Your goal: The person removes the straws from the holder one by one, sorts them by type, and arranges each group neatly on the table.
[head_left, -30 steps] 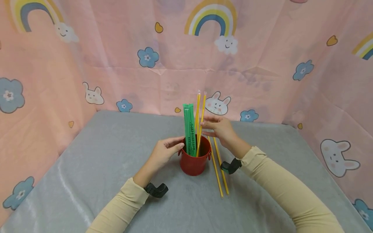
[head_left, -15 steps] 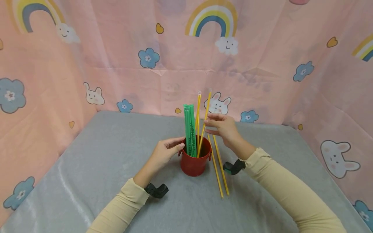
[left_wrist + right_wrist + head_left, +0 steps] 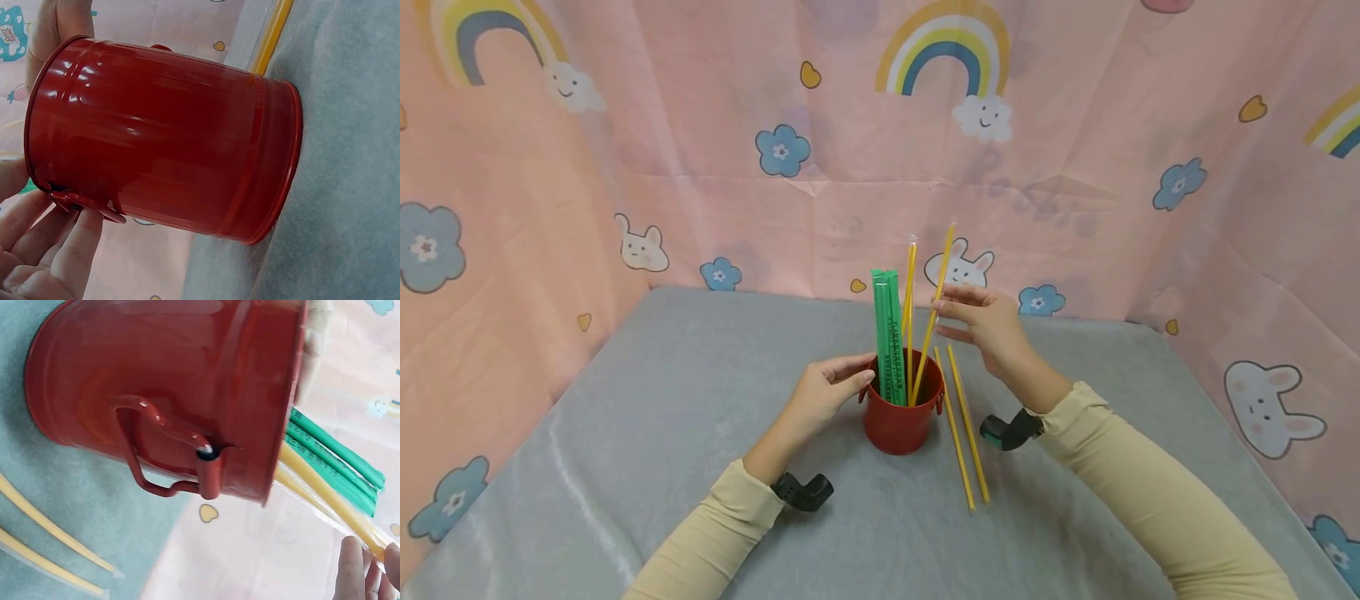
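A small red metal bucket (image 3: 897, 433) with side handles stands upright on the grey cloth. My left hand (image 3: 823, 396) grips its rim on the left, with the fingers by a handle (image 3: 84, 203) in the left wrist view. Between thumb and fingers, my right hand (image 3: 988, 321) pinches a yellow straw (image 3: 947, 254) in a clear wrapper. That straw leans to the right, its lower end inside the bucket. Several green wrapped sticks (image 3: 887, 333) with dark print stand in the left part of the bucket. Beside them more yellow straw (image 3: 911, 283) stands upright.
Two yellow wrapped straws (image 3: 958, 433) lie side by side on the grey cloth (image 3: 700, 417), right of the bucket. A pink printed curtain (image 3: 715, 183) surrounds the table at the back and sides. Each wrist wears a black camera (image 3: 805, 492).
My right hand has moved right and slightly up, tilting the pinched straw away from the other yellow ones. The left hand and the bucket have stayed in place.
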Demonstrator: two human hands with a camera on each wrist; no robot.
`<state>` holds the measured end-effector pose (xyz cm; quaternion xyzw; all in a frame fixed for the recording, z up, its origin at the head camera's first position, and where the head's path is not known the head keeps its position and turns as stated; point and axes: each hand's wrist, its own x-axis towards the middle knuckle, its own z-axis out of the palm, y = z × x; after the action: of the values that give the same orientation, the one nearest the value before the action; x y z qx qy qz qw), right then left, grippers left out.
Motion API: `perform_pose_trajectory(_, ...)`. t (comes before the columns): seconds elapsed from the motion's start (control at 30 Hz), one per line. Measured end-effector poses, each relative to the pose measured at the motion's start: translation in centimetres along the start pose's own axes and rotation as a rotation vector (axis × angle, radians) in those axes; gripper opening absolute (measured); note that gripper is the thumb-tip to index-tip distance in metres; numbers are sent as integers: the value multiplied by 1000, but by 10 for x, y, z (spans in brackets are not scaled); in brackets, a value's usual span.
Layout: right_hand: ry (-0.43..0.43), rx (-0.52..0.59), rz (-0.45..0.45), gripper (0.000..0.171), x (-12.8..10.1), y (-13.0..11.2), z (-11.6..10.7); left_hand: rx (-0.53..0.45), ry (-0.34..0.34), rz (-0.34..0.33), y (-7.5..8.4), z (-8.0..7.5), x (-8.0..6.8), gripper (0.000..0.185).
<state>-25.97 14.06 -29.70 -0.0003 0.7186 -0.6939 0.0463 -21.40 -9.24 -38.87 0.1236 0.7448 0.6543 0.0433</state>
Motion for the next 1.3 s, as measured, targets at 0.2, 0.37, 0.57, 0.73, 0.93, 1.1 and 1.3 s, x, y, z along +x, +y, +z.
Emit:
perform_pose_trajectory(0.2,6,39,-36,20,-4,-6,-4,-1,3,-1,0,1,0,39)
perform_pose_trajectory(0.37,18,74,-77,13,-10,-12,-7,-5,7,-4,0,1,0,39)
perform_pose_trajectory(0.57,47,206,-116,10,-16,-21,-12,0,9,-9,1,1,-1,40)
perform_pose_trajectory(0.73,53,302,-150,13,-19,-26,-18,-3,4,-6,1,1,-1,40)
perform_pose_trajectory(0.93,53,367,-168,12,-23,-28,-23,-4,0,3,0,0,0,40)
perform_pose_trajectory(1.1,35,416,-209,11,-26,-31,-30,0,1,-4,-1,0,1,40)
perform_pose_trajectory(1.3,27,523,-222,11,-30,-35,-40,-2,1,-10,-1,0,1,40)
